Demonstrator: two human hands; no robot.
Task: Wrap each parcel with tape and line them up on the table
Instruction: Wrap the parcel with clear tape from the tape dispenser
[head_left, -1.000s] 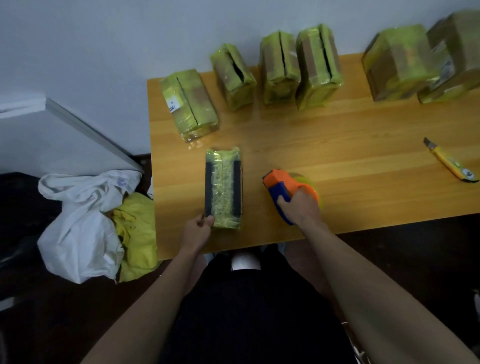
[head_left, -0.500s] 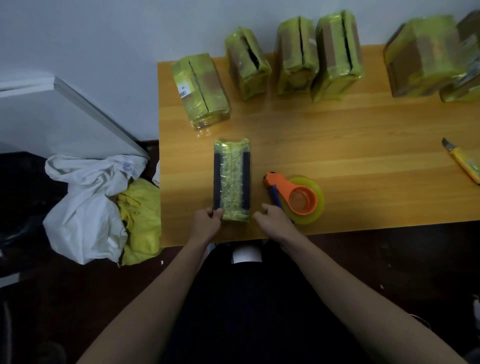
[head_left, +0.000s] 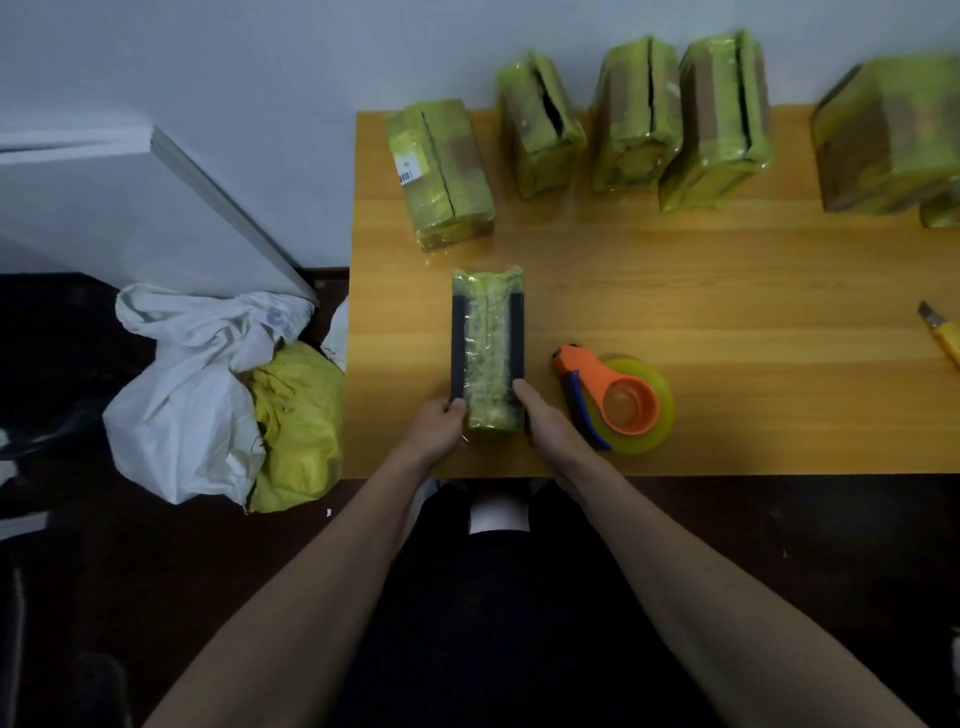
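A narrow dark parcel wrapped in yellow-green tape lies lengthwise near the front left of the wooden table. My left hand grips its near left corner and my right hand grips its near right corner. An orange and blue tape dispenser with a yellow-green roll lies flat just right of my right hand. Several taped parcels stand in a row along the wall: one lying box, then three upright ones, and a larger one at the right.
A yellow utility knife lies at the table's right edge of view. Left of the table on the floor sit a white sack and a yellow bag. A white board leans on the wall.
My right hand let go of the tape dispenser, which now lies on the table, and moved left onto the parcel's near right corner. My left hand stayed on the parcel.
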